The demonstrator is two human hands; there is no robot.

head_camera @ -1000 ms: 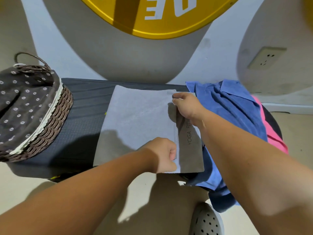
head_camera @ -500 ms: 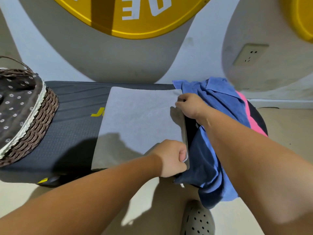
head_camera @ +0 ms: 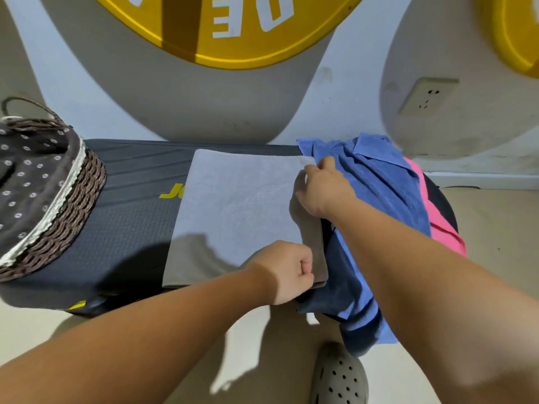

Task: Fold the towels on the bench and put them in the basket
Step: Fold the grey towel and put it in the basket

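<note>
Head view, 1 frame, places given relative to the grey towel. Grey towel [head_camera: 242, 211]: folded rectangle lying flat across the dark padded bench [head_camera: 128, 228], its near edge at the bench's front edge, its far edge close to the wall; near part in shadow. Left hand [head_camera: 287, 271]: clenched into a fist at the towel's near right corner, the fabric edge pinched between thumb and curled fingers. Right hand [head_camera: 323, 188]: at the towel's far right corner, fingers bent down onto the edge; it appears to grip the cloth there, but the fingertips are hidden, so I cannot tell for certain. Blue towel [head_camera: 379, 193]: crumpled heap just right of the grey towel, touching its right edge, draped over the bench front and hanging toward the floor. Pink towel [head_camera: 437, 228]: partly under the blue one, farther right, only a strip showing. Wicker basket [head_camera: 64, 211]: well to the left of the grey towel, standing on the bench's left end, brown weave with a dark flower-print liner and pale lace trim. Yellow lettering on the bench, partly covered by the towel's left edge. Wall socket [head_camera: 427, 96]: up and to the right. Grey perforated clog [head_camera: 339, 377]: on the floor below the towel's right corner.
</note>
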